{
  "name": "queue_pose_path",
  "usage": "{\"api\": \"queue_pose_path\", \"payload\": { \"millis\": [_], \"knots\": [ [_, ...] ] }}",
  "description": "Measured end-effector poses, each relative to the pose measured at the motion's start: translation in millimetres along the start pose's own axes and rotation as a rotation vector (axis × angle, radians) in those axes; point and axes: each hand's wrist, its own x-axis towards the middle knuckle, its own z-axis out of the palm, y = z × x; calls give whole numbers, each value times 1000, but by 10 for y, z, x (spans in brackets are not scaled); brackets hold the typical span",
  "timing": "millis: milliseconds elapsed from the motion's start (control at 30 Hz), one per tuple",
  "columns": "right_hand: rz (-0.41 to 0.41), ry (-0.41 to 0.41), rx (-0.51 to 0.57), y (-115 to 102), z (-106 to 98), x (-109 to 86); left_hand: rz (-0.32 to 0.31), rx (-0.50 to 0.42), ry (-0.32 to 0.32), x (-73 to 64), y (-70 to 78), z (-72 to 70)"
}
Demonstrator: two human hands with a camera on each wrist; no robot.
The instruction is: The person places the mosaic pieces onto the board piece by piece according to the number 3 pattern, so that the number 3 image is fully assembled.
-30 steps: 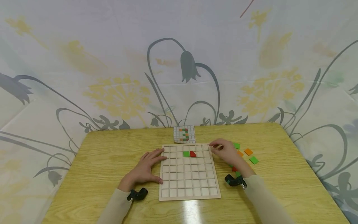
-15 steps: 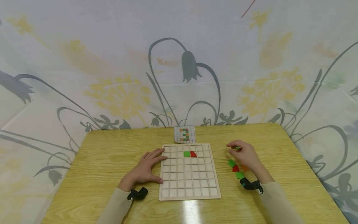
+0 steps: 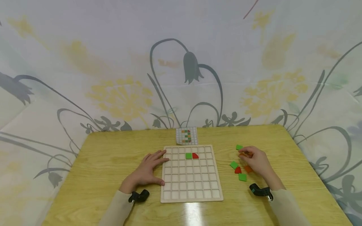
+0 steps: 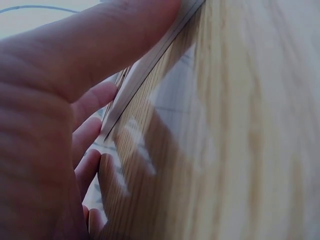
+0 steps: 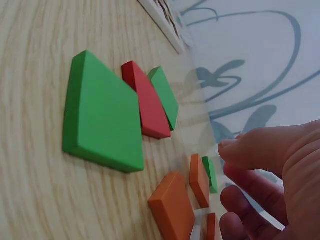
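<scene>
My left hand rests with spread fingers along the left edge of the wooden grid board. Its thumb lies at the board's edge in the left wrist view. A green square tile and a red quarter-round tile sit side by side in the board's second row. To the right, my right hand hovers among loose tiles, thumb and fingertips apart with nothing between them. Close below it are orange tiles. A green tile and a red tile lie nearby, and the hand partly hides others in the head view.
A small printed card with a coloured grid pattern lies behind the board. The wooden table ends at a flower-patterned cloth backdrop. Another green tile lies beyond the right hand's fingertips.
My right hand has moved from the board's upper right edge, rightward and then nearer over the loose tiles, uncovering several of them. My left hand and the tiles on the board stay put.
</scene>
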Motion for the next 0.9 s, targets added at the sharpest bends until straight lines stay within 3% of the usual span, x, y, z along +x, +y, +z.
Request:
{"api": "queue_pose_path", "payload": {
  "millis": [233,900],
  "knots": [
    [38,-17,6,40,-35,-69,7,16,-9,40,20,-34],
    [27,-44,-41,60,32,-56,-8,16,-8,11,-19,0]
  ]
}}
